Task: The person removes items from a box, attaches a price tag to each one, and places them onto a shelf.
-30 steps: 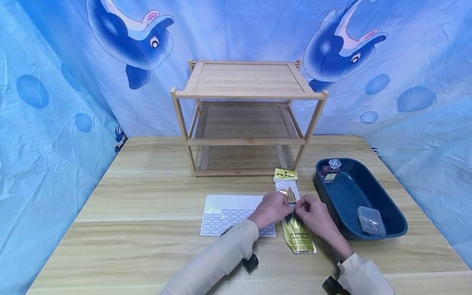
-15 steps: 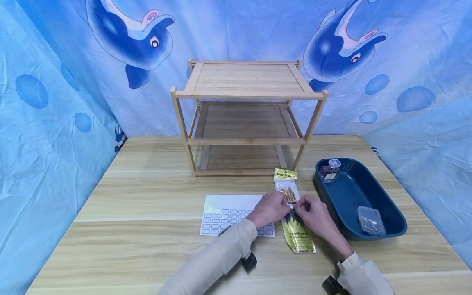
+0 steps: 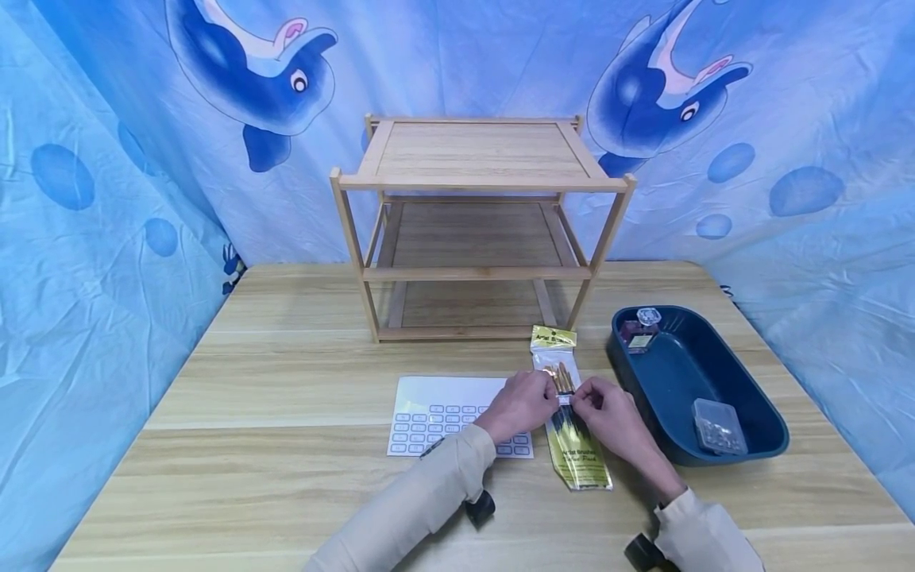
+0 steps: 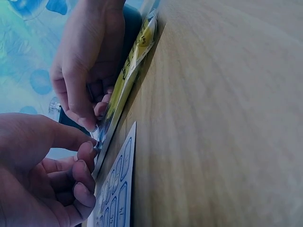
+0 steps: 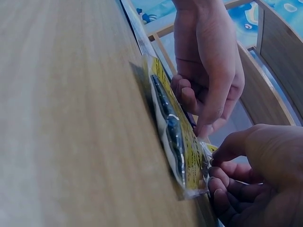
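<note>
A yellow and clear packet of paintbrushes (image 3: 582, 461) lies lengthwise on the table, the word "Brushes" printed on it. My left hand (image 3: 522, 405) pinches the packet near its middle from the left, thumb and index finger close together. Opposite it, my right hand (image 3: 613, 417) pinches the packet from the right with bent fingers. Between the fingertips a small white label (image 3: 564, 400) shows across the brushes. Beneath the left hand lies a white sheet of blue-framed stickers (image 3: 450, 391). In the right wrist view the packet (image 5: 191, 165) looks bulged, its clear film creased by the fingertips.
Behind the packet stands a three-tier wooden rack (image 3: 479, 151). To the right, a dark blue tub (image 3: 675, 373) holds a perfume bottle (image 3: 638, 334) and a clear plastic box (image 3: 719, 429) of small items. Blue dolphin cloth surrounds the wooden table (image 3: 250, 381).
My left hand has shifted slightly left along the packet, and more of the white label shows between the fingertips. The right hand and the packet have hardly moved.
</note>
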The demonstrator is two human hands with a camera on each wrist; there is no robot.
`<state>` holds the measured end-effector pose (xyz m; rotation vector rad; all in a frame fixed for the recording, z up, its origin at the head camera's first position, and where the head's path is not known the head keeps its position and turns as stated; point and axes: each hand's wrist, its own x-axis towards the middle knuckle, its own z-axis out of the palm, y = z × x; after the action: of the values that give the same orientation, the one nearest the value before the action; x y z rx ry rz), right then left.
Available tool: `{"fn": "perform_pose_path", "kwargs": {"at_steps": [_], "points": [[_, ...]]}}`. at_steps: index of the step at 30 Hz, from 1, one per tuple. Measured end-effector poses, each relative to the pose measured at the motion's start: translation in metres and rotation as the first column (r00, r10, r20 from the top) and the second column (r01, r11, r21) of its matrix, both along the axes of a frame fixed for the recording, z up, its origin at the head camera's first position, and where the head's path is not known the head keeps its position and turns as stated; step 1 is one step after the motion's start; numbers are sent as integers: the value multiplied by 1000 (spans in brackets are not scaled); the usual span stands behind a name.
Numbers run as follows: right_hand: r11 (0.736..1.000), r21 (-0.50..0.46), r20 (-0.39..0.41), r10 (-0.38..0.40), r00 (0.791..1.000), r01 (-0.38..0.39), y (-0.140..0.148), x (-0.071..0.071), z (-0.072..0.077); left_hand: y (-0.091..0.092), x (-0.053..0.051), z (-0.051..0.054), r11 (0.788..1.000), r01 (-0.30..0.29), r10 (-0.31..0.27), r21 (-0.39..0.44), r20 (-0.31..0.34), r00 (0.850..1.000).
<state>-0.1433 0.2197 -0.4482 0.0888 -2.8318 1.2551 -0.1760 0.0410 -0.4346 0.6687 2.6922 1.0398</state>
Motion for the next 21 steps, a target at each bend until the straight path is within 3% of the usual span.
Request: {"fn": "perform_pose_path", "kwargs": {"at_steps": [12,21], "points": [[1000,8,-49,-13,999,14,-1,2,-1,-3,-1,-2,1000,-16,16,13,-40,999],[999,-1,-42,-52,998,52,1,6,1,-13,-5,0,995,-90,91,41,-26,996]]}}
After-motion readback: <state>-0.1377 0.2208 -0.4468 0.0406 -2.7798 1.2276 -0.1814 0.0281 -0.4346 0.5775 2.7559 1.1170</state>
